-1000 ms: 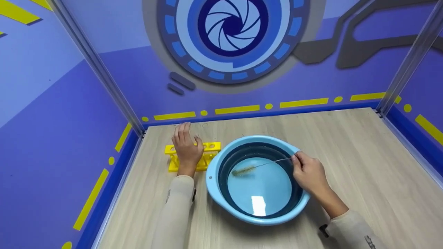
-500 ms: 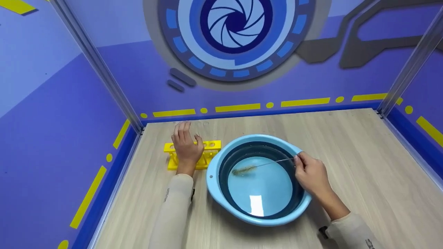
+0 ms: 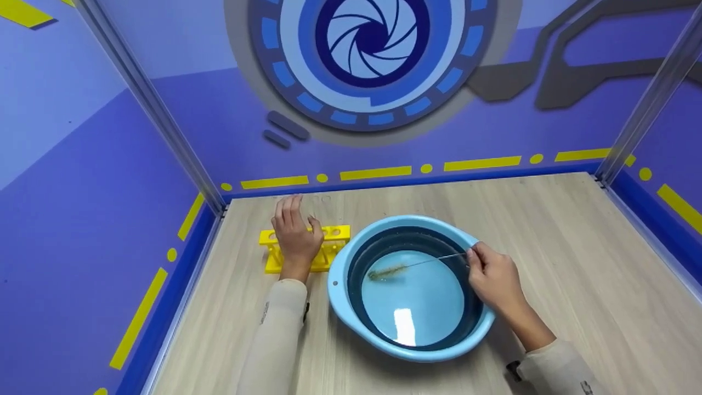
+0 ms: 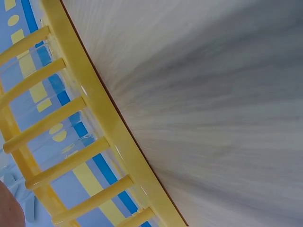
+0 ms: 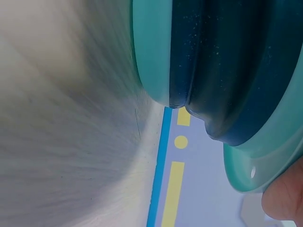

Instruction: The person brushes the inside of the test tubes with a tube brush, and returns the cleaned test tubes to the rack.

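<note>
Nearest is the blue basin [image 3: 335, 300] on the wooden table [image 3: 570, 258], apparently with water in it; a bump could slop some over. Right hand [image 3: 496, 277] is at the basin's right rim, thumb and fingers curled in, pinching the wire handle of a brush [image 3: 389, 271] whose bristle end lies inside the basin. Wire is thin and maybe wet, so it might twist or slip from the pinch; a quick flick might spatter. Beyond and left, the left hand [image 3: 296, 236] lies over the yellow rack [image 3: 333, 238], fingers nearly straight, thumb spread; can't tell if it has hold of anything. Rack stands just beside the basin, so a shove could tip it or jam it against the rim. Clear shapes [image 4: 86, 139] in it (probably tubes, too faint to be sure) could break if it topples.
</note>
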{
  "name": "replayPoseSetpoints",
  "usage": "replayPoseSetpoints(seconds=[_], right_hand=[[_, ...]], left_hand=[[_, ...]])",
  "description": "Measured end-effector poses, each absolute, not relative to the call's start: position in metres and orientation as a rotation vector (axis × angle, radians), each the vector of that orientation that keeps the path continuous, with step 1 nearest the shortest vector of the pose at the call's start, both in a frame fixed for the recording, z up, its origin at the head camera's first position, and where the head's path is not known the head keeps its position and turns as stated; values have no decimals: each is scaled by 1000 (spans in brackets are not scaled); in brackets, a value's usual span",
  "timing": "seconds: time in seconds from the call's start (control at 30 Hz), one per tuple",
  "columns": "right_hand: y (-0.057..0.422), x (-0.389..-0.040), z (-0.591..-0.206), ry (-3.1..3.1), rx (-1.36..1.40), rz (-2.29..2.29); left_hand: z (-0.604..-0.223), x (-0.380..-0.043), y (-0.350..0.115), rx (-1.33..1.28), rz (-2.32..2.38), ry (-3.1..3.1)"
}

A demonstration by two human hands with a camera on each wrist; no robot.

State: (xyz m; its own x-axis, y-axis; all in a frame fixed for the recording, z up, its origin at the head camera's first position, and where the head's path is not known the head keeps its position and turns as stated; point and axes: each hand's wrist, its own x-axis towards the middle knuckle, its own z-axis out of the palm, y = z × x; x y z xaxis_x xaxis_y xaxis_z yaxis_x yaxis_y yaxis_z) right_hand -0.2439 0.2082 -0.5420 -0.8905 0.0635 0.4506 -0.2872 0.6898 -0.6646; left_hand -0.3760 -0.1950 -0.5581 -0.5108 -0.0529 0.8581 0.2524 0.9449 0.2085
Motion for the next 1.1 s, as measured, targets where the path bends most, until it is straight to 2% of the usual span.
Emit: replayPoseSetpoints(seconds=[1.1], right_hand=[[212, -245, -545, -2461, 122, 1172]], left_hand=[[-555, -377, -191, -118, -350, -2135]])
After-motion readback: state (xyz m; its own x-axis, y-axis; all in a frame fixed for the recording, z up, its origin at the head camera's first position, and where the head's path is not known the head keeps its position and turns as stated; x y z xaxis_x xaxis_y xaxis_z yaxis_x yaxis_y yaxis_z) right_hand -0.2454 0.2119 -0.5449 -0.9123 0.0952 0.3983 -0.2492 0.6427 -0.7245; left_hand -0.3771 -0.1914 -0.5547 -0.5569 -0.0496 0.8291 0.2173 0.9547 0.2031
